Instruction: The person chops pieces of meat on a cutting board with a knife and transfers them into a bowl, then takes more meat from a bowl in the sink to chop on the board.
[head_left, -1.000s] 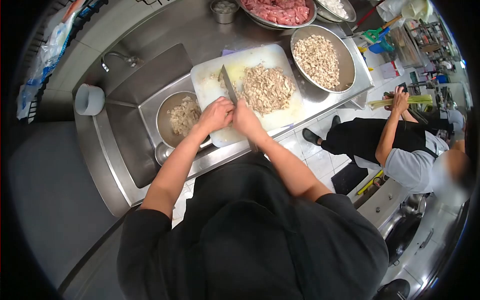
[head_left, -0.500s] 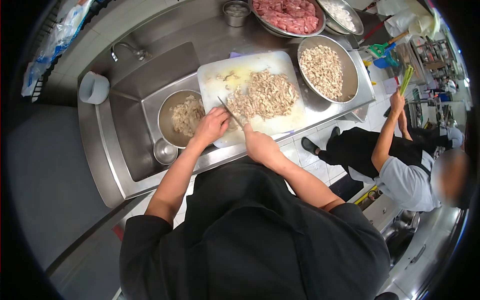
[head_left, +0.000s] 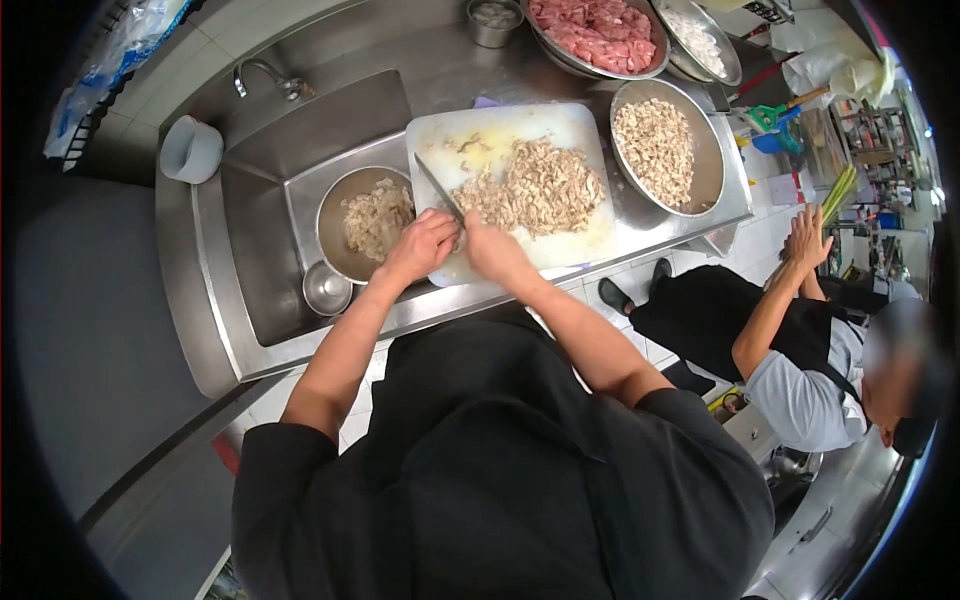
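A white cutting board lies on the steel counter, with a pile of pale shredded meat on its middle. My right hand is shut on a knife, whose blade angles up-left over the board's left side. Close beside it, at the board's near left corner, my left hand curls its fingers down on a piece of meat. The two hands almost touch.
A steel bowl of meat and a small empty bowl sit in the sink. More bowls stand behind and right: diced pieces, pink raw meat. A co-worker crouches at right by green stalks.
My right hand has moved up-left to meet the left hand, and the knife blade has swung up over the board's left side. The co-worker's raised hand with the stalks has dropped lower.
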